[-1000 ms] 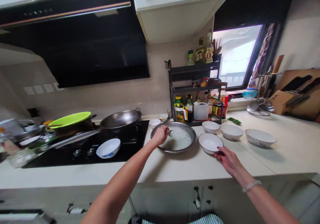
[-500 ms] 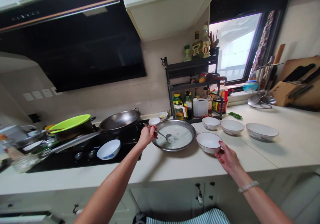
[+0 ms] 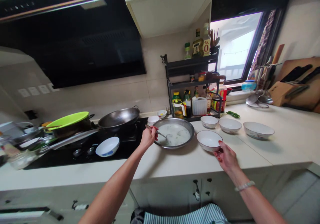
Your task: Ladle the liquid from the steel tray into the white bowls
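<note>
A wide metal basin (image 3: 191, 134) of milky white liquid with dark specks stands on the counter. My left hand (image 3: 149, 136) is closed around the handle of a spoon (image 3: 161, 134), whose bowl end sits in the liquid. Beside the basin, my right hand (image 3: 227, 154) grips the right rim of a white bowl (image 3: 209, 139) with a dark edge, thumb at the rim and fingers under its side. No food shows in this bowl. Just behind it are a small white bowl (image 3: 209, 121), another white bowl (image 3: 230, 126) and an oval one (image 3: 259, 130).
To the left, a wok (image 3: 118, 119) and a blue-patterned bowl (image 3: 107, 147) rest on the black stove (image 3: 82, 160), near a pot under a lime-green strainer (image 3: 68, 120). A black spice rack (image 3: 192, 84) with bottles stands behind the basin. A knife block (image 3: 282, 92) is at far right.
The spoon's bowl end has dipped lower into the liquid and turned, so less of it shows. My right hand keeps its grip on the bowl. The whole view has shifted slightly.
</note>
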`<act>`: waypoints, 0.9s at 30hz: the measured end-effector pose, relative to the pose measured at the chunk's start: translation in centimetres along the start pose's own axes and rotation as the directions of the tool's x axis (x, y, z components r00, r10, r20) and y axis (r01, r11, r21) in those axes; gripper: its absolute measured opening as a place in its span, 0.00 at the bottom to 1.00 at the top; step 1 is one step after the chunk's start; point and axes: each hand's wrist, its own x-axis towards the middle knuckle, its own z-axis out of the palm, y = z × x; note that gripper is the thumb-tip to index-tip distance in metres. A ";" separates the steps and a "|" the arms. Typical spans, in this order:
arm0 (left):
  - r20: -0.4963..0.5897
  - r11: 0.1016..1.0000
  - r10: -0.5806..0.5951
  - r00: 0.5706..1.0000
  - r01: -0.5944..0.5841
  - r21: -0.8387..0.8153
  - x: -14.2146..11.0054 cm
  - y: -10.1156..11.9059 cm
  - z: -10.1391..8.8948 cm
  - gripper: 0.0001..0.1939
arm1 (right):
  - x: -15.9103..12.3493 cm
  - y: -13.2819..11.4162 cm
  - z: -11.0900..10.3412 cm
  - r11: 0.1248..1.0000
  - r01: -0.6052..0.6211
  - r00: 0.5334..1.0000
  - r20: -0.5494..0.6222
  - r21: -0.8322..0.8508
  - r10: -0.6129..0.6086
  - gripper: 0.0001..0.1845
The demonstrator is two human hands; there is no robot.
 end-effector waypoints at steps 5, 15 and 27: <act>-0.120 0.991 -0.104 0.987 0.093 -0.094 0.5 -0.9 -0.2 0.12 | 0.1 0.0 -0.1 1.000 -0.002 1.000 -0.016 0.027 0.003 0.25; -0.246 0.983 -0.154 0.957 0.124 -0.132 0.6 -1.8 -1.1 0.12 | -0.5 -0.4 0.4 0.999 -0.025 0.999 -0.032 0.021 0.025 0.24; -0.270 0.951 -0.253 0.929 0.186 -0.248 0.8 -1.6 -1.3 0.11 | -2.3 -0.7 0.6 0.995 -0.104 0.994 -0.020 0.010 0.104 0.25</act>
